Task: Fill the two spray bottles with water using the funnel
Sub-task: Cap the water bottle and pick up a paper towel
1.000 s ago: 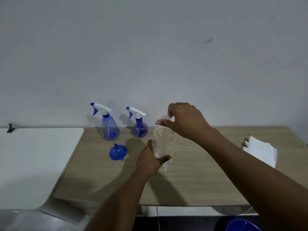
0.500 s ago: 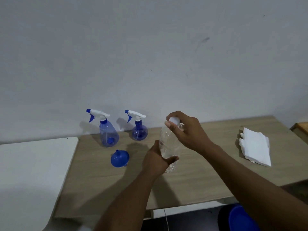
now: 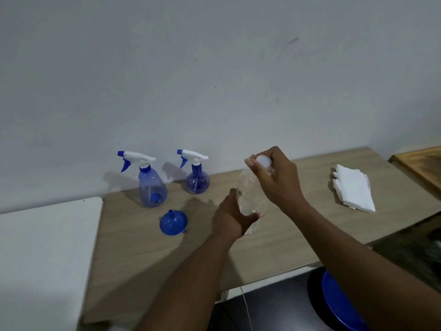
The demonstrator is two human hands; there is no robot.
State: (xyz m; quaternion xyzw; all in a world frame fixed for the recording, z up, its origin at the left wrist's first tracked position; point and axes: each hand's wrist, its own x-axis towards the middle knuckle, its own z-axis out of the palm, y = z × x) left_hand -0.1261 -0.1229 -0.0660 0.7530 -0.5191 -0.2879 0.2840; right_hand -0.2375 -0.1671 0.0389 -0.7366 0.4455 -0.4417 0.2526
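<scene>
Two blue spray bottles with white trigger heads stand by the wall: a taller one (image 3: pixel 151 187) on the left and a round one (image 3: pixel 197 180) to its right. In front of them a blue funnel (image 3: pixel 173 222) lies upside down on the wooden table (image 3: pixel 143 259). A clear water bottle (image 3: pixel 249 199) stands upright in the middle. My left hand (image 3: pixel 230 218) wraps its lower body. My right hand (image 3: pixel 276 177) grips its white cap (image 3: pixel 263 161) from above.
A stack of white tissues (image 3: pixel 353 191) lies at the right of the table. A white surface (image 3: pixel 43 254) adjoins the table on the left. A blue round object (image 3: pixel 338 304) sits on the floor below the front edge. A wooden board (image 3: pixel 422 163) is at far right.
The view has shifted, so everything sits lower and further left in frame. My right hand has turned on the cap, which now shows between the fingers. The left hand keeps its hold.
</scene>
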